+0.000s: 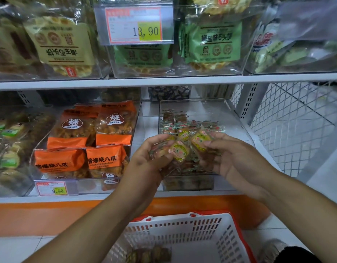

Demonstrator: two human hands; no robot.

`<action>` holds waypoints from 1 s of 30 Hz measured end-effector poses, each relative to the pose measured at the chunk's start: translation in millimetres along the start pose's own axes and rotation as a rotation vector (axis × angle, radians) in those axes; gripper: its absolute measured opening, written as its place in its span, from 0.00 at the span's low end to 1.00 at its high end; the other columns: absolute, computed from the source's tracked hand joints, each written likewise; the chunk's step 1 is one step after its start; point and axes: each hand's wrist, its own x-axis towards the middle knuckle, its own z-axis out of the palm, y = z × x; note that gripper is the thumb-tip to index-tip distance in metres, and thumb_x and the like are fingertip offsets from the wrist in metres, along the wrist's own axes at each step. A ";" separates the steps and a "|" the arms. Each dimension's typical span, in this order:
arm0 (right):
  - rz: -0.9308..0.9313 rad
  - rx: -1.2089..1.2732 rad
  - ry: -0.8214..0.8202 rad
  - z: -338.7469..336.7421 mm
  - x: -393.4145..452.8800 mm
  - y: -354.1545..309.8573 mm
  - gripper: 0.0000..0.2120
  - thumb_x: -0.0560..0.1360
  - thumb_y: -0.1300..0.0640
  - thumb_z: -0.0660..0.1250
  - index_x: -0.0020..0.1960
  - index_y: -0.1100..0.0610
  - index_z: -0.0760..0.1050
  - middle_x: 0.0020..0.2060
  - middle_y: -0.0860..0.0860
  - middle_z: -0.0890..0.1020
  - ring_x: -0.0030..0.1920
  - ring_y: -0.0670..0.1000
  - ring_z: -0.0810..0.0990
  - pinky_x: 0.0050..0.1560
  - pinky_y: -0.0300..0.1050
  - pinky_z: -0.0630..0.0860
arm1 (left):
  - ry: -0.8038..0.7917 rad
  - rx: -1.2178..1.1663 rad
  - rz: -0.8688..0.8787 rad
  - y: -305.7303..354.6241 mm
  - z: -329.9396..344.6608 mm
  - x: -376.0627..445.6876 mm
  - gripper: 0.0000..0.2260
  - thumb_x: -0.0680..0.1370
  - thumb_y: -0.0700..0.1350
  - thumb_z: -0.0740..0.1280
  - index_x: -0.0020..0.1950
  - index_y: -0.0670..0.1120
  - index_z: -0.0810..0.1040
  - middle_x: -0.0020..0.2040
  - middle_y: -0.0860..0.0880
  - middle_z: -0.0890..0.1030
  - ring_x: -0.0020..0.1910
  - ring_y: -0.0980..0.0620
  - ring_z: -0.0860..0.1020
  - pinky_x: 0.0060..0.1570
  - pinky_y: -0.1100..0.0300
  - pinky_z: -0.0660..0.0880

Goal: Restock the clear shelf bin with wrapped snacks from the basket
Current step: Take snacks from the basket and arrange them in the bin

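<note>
One head-worn camera looks forward and down, close to the shelf [163, 80] and basket [182, 230].

Orange packets [110, 122], white red-rimmed basket [182, 232]

Two bare forearms and hands, no sleeves in view

The left hand [154, 154] and right hand [234, 158] wear no gloves, rings or watch, and both arms are uncovered up to the frame's edge. At the lower right corner sits a dark patch [296, 255], possibly the person's clothing, too blurred to tell.
</note>
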 end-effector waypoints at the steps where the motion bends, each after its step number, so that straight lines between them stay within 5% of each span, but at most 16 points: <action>1: 0.026 -0.011 -0.027 0.0 -1.0 0.8 0.17 0.77 0.67 0.67 0.65 0.63 0.74 0.49 0.60 0.86 0.40 0.51 0.85 0.35 0.44 0.82 | -0.005 -0.004 0.016 -0.2 0.0 -0.1 0.20 0.74 0.34 0.72 0.61 0.53 0.83 0.62 0.44 0.83 0.57 0.44 0.84 0.50 0.55 0.82; 10: 0.203 -0.131 -0.200 -2.1 -5.5 4.9 0.22 0.71 0.62 0.71 0.64 0.61 0.78 0.55 0.62 0.85 0.50 0.55 0.86 0.40 0.44 0.83 | -0.151 0.019 0.004 -2.8 -1.2 -0.7 0.30 0.72 0.34 0.72 0.72 0.52 0.73 0.65 0.46 0.83 0.63 0.44 0.82 0.54 0.56 0.81; 17: 0.152 -0.206 -0.163 -6.8 -2.7 1.9 0.27 0.65 0.61 0.75 0.63 0.60 0.77 0.54 0.59 0.86 0.52 0.57 0.86 0.46 0.50 0.85 | -0.199 -0.214 -0.136 8.1 2.7 -4.0 0.21 0.76 0.43 0.60 0.65 0.38 0.80 0.66 0.37 0.80 0.68 0.40 0.77 0.65 0.49 0.73; 20: 0.103 -0.237 -0.149 -7.1 -1.9 2.0 0.26 0.63 0.61 0.76 0.61 0.60 0.78 0.51 0.56 0.86 0.49 0.53 0.86 0.46 0.48 0.84 | -0.205 -0.255 -0.162 11.4 2.1 -3.6 0.19 0.83 0.47 0.56 0.63 0.40 0.83 0.66 0.37 0.80 0.67 0.41 0.78 0.65 0.51 0.77; 25: 0.020 -0.427 -0.152 -9.3 -2.2 2.3 0.25 0.63 0.56 0.79 0.59 0.57 0.80 0.54 0.55 0.86 0.56 0.56 0.85 0.61 0.57 0.80 | 0.023 -0.115 -0.225 11.2 -0.4 -3.1 0.17 0.84 0.51 0.60 0.58 0.42 0.85 0.60 0.36 0.83 0.60 0.37 0.82 0.57 0.46 0.82; 30: -0.017 -0.392 -0.204 -11.3 -0.8 0.2 0.25 0.61 0.59 0.80 0.58 0.56 0.82 0.56 0.59 0.85 0.58 0.59 0.84 0.59 0.56 0.81 | 0.212 -0.178 -0.199 13.4 -2.3 -2.6 0.10 0.74 0.45 0.72 0.45 0.38 0.88 0.56 0.35 0.85 0.55 0.39 0.85 0.45 0.54 0.84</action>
